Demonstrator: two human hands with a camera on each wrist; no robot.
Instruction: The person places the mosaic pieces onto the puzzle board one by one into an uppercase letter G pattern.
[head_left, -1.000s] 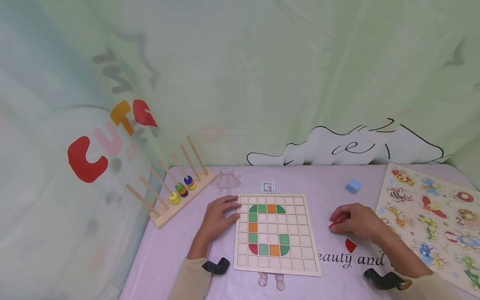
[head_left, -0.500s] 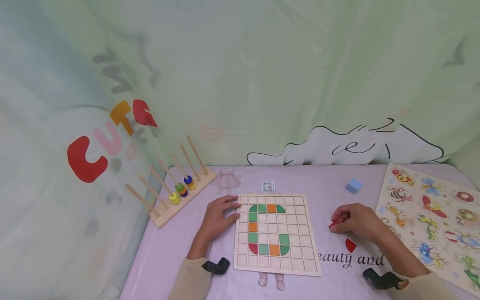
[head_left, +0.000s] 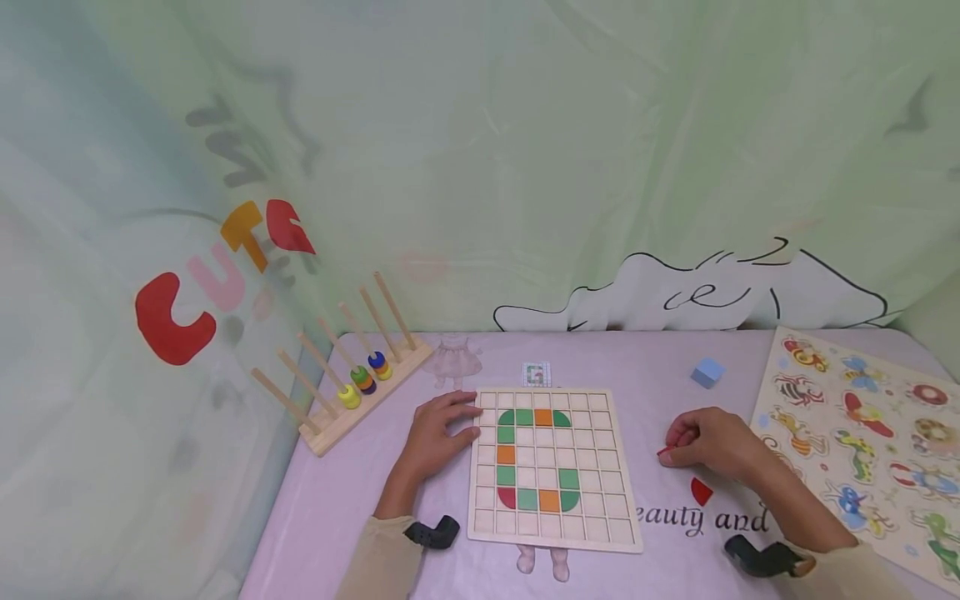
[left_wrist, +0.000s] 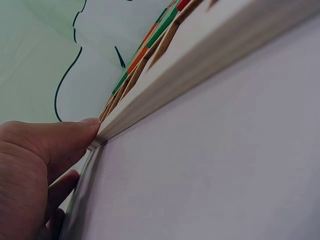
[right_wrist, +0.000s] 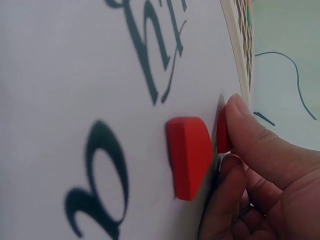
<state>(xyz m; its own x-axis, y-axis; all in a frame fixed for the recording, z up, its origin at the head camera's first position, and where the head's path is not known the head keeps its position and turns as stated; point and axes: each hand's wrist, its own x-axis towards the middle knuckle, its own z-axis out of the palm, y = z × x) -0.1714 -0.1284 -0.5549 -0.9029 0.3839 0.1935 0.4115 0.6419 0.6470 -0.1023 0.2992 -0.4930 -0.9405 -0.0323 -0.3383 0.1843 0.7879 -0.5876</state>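
A wooden grid board (head_left: pixel 588 529) lies on the table, with green, orange and red tiles forming a G-like outline. My left hand (head_left: pixel 437 437) rests at the board's left edge, its thumb (left_wrist: pixel 75 132) touching the rim and its fingers loosely extended. To the right of the board, my right hand (head_left: pixel 708 437) pinches a red tile (right_wrist: pixel 223 131) between thumb and fingers, low at the tabletop; most of that tile is hidden. A second red tile (head_left: pixel 701 492), a quarter-circle (right_wrist: pixel 189 155), lies loose just below the right hand.
A small card (head_left: pixel 536 374) with a G pattern lies behind the board. Farther right are a blue block (head_left: pixel 707 372) and a wooden insect puzzle (head_left: pixel 825 433). A peg rack (head_left: pixel 360 396) with coloured rings stands at the left. A printed curtain (head_left: pixel 480 167) hangs behind.
My right hand has shifted very slightly to the right while pinching the red tile. The left hand, board and loose red tile have not moved.
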